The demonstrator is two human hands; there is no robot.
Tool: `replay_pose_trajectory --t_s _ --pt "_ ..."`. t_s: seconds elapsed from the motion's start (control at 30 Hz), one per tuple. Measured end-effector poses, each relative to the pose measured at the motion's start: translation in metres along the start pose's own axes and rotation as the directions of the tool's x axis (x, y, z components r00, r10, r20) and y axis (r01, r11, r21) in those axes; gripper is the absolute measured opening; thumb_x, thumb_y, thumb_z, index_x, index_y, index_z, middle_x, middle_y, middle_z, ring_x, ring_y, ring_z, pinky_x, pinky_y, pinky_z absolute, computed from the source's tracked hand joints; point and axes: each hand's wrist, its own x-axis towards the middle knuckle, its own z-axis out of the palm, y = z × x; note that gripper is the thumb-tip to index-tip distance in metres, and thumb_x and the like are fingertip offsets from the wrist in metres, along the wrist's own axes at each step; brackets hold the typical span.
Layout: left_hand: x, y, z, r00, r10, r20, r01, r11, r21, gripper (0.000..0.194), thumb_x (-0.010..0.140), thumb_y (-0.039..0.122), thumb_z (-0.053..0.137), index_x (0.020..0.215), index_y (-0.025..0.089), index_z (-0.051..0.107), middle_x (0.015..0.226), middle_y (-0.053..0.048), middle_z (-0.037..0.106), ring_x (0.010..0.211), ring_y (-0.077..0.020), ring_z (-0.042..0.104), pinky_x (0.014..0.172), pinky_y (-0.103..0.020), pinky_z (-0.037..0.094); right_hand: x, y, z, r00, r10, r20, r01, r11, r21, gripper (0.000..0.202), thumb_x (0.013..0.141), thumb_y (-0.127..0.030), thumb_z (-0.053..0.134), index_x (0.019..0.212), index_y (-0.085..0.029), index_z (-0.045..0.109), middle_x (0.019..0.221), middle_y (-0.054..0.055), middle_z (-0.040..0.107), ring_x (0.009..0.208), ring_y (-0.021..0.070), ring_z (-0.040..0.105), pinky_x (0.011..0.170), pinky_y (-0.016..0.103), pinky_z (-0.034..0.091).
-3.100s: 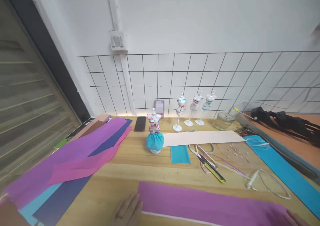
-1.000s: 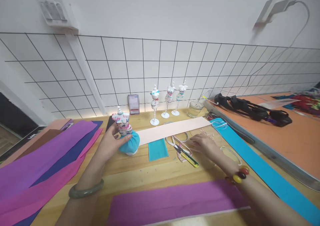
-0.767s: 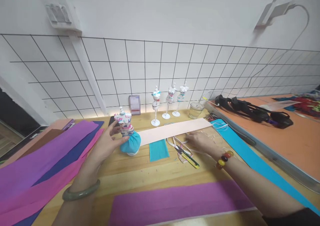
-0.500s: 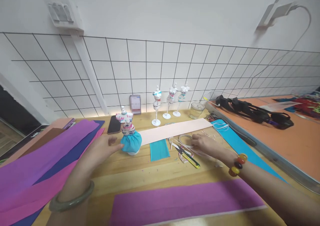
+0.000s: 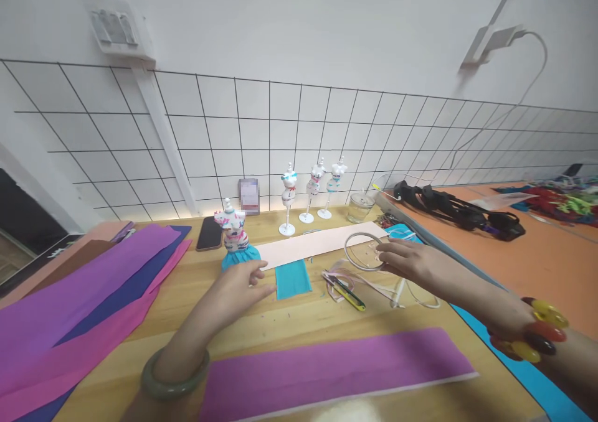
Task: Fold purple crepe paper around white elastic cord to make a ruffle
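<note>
My right hand (image 5: 408, 260) grips the edge of a thin pale ring (image 5: 346, 248) that stands tilted above the table; whether it is a coil of ribbon or a solid hoop I cannot tell. Narrow pale ribbons (image 5: 374, 283) lie below it. My left hand (image 5: 243, 284) holds nothing, thumb and fingers apart, in front of a small white mannequin (image 5: 233, 229) in a gathered turquoise skirt (image 5: 240, 257), part of which it hides. To its right lies a turquoise cloth piece (image 5: 293, 280), then a yellow-and-black cutting tool (image 5: 346, 291).
A pale pink strip (image 5: 322, 243) lies behind, and a purple strip (image 5: 336, 372) in front. Several coloured fabrics (image 5: 93, 285) are piled at left. Further mannequins (image 5: 288, 198), a glass cup (image 5: 360, 207) and phones (image 5: 209, 233) stand or lie at the back. A raised orange surface (image 5: 551, 266) borders the right.
My left hand has moved right, from beside the skirted mannequin to in front of it. My right hand has moved right and lifted the pale ring off the table.
</note>
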Motion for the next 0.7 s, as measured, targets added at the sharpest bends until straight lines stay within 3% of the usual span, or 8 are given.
replay_pose_trajectory --t_s 0.07,0.17,0.33,0.57,0.7 --pt "0.001 0.006 0.016 0.997 0.062 0.045 -0.056 0.992 -0.112 0.062 0.070 0.047 0.061 0.123 0.017 0.053 0.111 -0.009 0.063 0.100 -0.0238 0.057 0.082 -0.033 0.046 0.001 -0.003 -0.012 0.992 -0.121 0.041 0.124 0.990 -0.067 0.024 0.094 -0.018 0.036 0.086 -0.016 0.059 0.099 0.011 0.065 0.095 0.0222 0.061 0.083 0.037 0.050" --pt "0.002 0.012 0.043 0.984 0.147 0.105 -0.112 0.953 -0.283 0.061 0.071 0.042 0.064 0.125 0.017 0.051 0.118 -0.011 0.060 0.105 -0.0236 0.056 0.087 -0.035 0.045 0.001 -0.006 -0.025 0.972 -0.234 -0.021 0.228 0.961 -0.156 0.026 0.091 -0.007 0.033 0.094 -0.013 0.058 0.104 0.016 0.064 0.103 0.0256 0.058 0.091 0.046 0.046" --pt "-0.002 0.017 0.075 0.954 0.252 0.161 -0.150 0.869 -0.471 0.067 0.072 0.043 0.066 0.130 0.019 0.045 0.132 -0.011 0.049 0.120 -0.0257 0.046 0.098 -0.039 0.039 0.007 -0.013 -0.040 0.958 -0.280 -0.065 0.265 0.948 -0.178 0.024 0.088 -0.003 0.038 0.100 -0.012 0.057 0.108 0.017 0.063 0.115 0.0284 0.051 0.095 0.050 0.044" --pt "-0.005 0.021 0.085 0.942 0.284 0.177 -0.134 0.805 -0.578 0.060 0.070 0.039 0.069 0.123 0.018 0.052 0.135 -0.010 0.046 0.123 -0.0280 0.043 0.102 -0.041 0.035 0.039 -0.020 -0.055 0.963 -0.264 -0.054 0.251 0.953 -0.171 0.021 0.088 -0.005 0.040 0.095 -0.012 0.059 0.114 0.017 0.061 0.119 0.0301 0.047 0.095 0.051 0.044" --pt "0.000 0.022 0.083 0.958 0.248 0.145 -0.094 0.746 -0.659 0.052 0.071 0.038 0.068 0.117 0.015 0.055 0.129 -0.013 0.052 0.115 -0.0271 0.051 0.097 -0.040 0.040 0.063 -0.020 -0.063 0.981 -0.193 -0.035 0.186 0.971 -0.147 0.028 0.093 -0.012 0.032 0.091 -0.019 0.059 0.115 0.007 0.062 0.116 0.0248 0.050 0.099 0.051 0.040"
